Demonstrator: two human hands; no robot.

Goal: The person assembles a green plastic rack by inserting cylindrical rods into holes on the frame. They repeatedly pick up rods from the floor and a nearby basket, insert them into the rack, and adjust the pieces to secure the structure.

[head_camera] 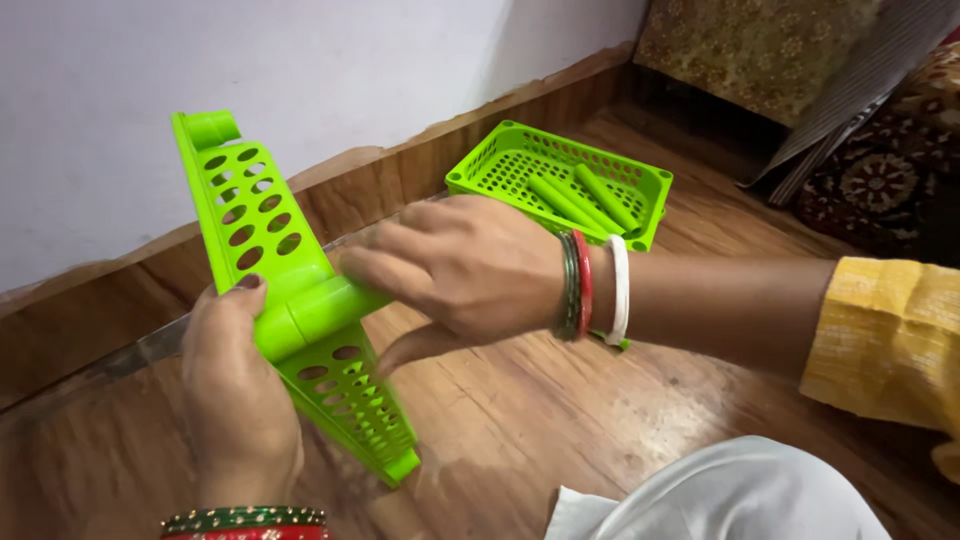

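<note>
The floor (520, 420) is glossy brown wood-grain, running up to a low wooden skirting board (400, 175) at the foot of a pale wall. A bright green perforated plastic tray (500, 165) sits flat on it near the skirting, with several green plastic tubes (585, 200) lying inside. At the far right, a dark patterned rug (880, 170) covers the floor, with a grey ribbed sheet (850, 90) resting partly across it.

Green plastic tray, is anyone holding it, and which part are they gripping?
Yes. The left hand grips the perforated green tray at its middle edge, tilted up on its side; the right hand holds the green tube at its socket.
</note>
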